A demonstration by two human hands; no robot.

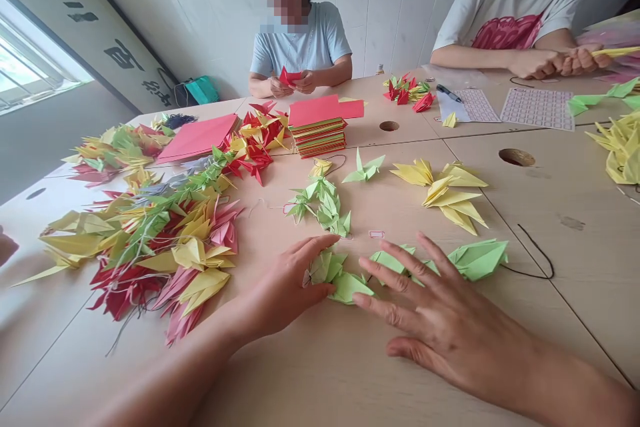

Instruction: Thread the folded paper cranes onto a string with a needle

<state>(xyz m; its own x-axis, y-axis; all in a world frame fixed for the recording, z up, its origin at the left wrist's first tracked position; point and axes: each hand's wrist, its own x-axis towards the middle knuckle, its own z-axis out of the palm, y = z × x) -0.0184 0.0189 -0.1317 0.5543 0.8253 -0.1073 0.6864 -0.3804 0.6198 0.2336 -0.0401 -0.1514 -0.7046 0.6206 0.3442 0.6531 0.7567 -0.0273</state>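
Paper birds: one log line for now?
left hand: at green birds | right hand: spread over green birds | yellow birds: beyond right hand | red paper: farther back

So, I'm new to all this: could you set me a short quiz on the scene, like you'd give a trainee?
1. Multiple choice: what colour are the pointed folded-paper pieces lying between the camera wearer's left hand and right hand?
A) red
B) light green
C) purple

2. True or false: the person in the light-blue shirt is holding yellow paper.

3. Fill in the blank: the sheet on top of the tall stack of multicoloured paper is ____.

Key: 1 B; 2 false (it is red); 3 red.
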